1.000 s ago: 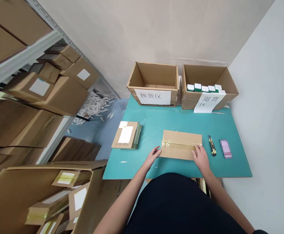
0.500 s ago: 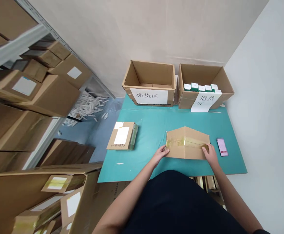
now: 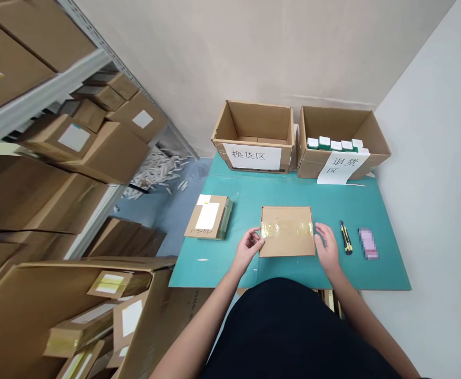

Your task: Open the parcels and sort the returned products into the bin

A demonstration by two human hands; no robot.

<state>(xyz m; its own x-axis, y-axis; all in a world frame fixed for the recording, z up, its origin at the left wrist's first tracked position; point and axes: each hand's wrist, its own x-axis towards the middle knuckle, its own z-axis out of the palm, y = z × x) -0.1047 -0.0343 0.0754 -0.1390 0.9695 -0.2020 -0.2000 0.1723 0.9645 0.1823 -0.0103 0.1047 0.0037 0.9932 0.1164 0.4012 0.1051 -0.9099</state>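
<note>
A flat brown carton (image 3: 287,245), its top closed and crossed by shiny tape, lies on the green table (image 3: 246,197). My left hand (image 3: 249,246) touches the carton's left edge, with thumb and fingers apart around that side. Beside the right edge is my right hand (image 3: 327,247), its fingers spread and the carton not in its grip. A black and yellow cutter knife (image 3: 346,238) rests to the right of that hand. Farther right lies a phone (image 3: 368,243). On the table's left part sits a taped box (image 3: 204,217) with white labels and handwriting.
Two open boxes with paper signs stand at the back: the left box (image 3: 260,123) and the right box (image 3: 344,120), which holds several green and white packs. Shelves with cartons (image 3: 107,147) rise at left. A large open carton (image 3: 163,289) with parcels stands lower left.
The carton's two raised flaps have folded down flat. My right hand has let go of its right side and moved slightly left. The cutter knife now shows; the view has shifted.
</note>
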